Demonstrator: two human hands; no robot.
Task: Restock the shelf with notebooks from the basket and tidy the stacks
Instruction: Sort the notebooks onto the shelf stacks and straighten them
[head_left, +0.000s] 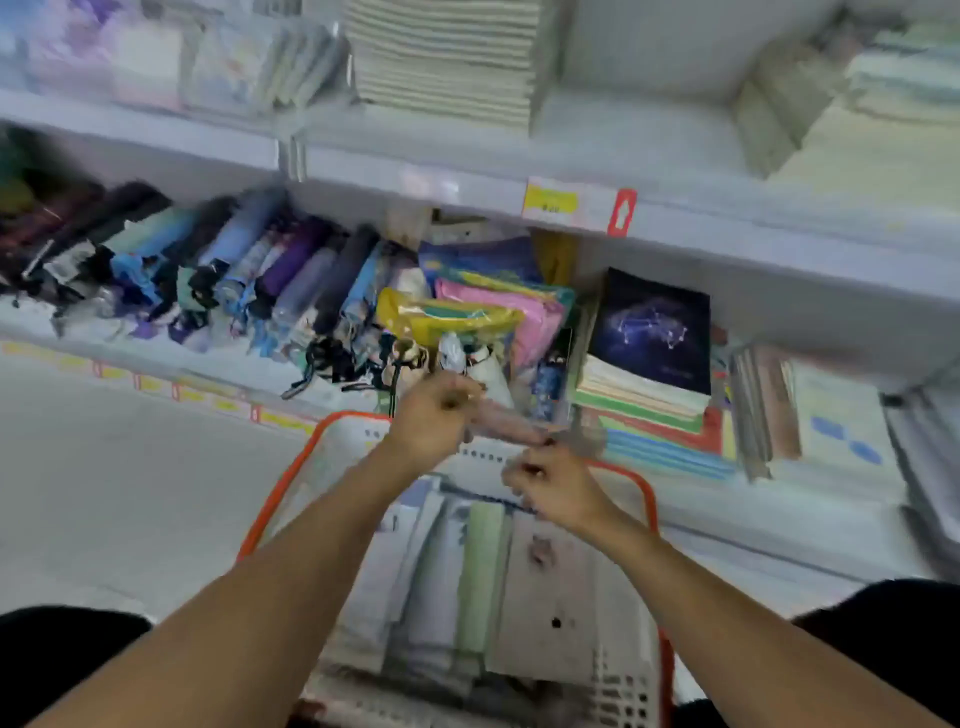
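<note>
A white basket with an orange rim (291, 478) sits below me, and several pale notebooks (483, 571) lie in it. My left hand (436, 415) and my right hand (550, 478) are raised over its far end, close together. Between them is a blurred pinkish item (511, 423), held at either end. I cannot tell from the blur what this item is. On the lower shelf, right of my hands, stands a notebook stack topped by a dark starry cover (654, 332), on wider coloured notebooks (665, 447).
Folded umbrellas (208, 270) fill the lower shelf at left, and coloured plastic pouches (483, 306) lie behind my hands. Further notebook stacks (831, 421) lie at right. The upper shelf (467, 176) carries a tall cream notebook stack (447, 62) and a yellow price tag (550, 200).
</note>
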